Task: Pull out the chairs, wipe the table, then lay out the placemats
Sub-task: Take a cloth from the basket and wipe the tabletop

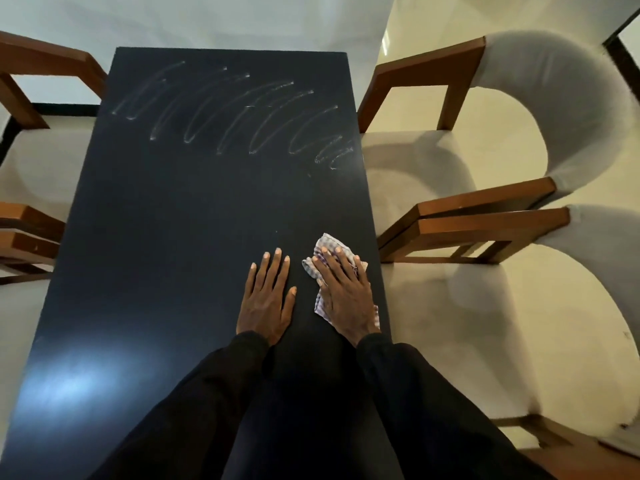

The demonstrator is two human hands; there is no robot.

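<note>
- My right hand (343, 293) lies flat on the checked cloth (328, 244), fingers (329, 264) straight and close together, pressing it down onto the table (173, 220). I am not curling round the cloth or pinching it; my palm and fingers simply cover it.
- The cloth is crumpled under that hand. It shows beyond my fingertips, along the thumb side, and a little by the wrist.
- The cloth sits near the table's right edge, in the nearer half of the top, and it stays on the surface without hanging over.
- My left hand (266, 299) rests palm-down on the bare tabletop just beside the right one. Its fingers (277, 268) are straight and slightly spread, with the thumb out to the side. It holds nothing and does not touch the cloth.
- Both dark sleeves (398, 393) reach in from the near edge.
- Pale curved wipe streaks (242, 112) run across the far half of the table, from its far left corner towards the right edge.
- A blue-white glare (79, 379) lies near the near left corner.
- Two cushioned wooden chairs stand off the right edge, one far (554, 98) and one near (519, 341). Two more show partly off the left edge (34, 168).
</note>
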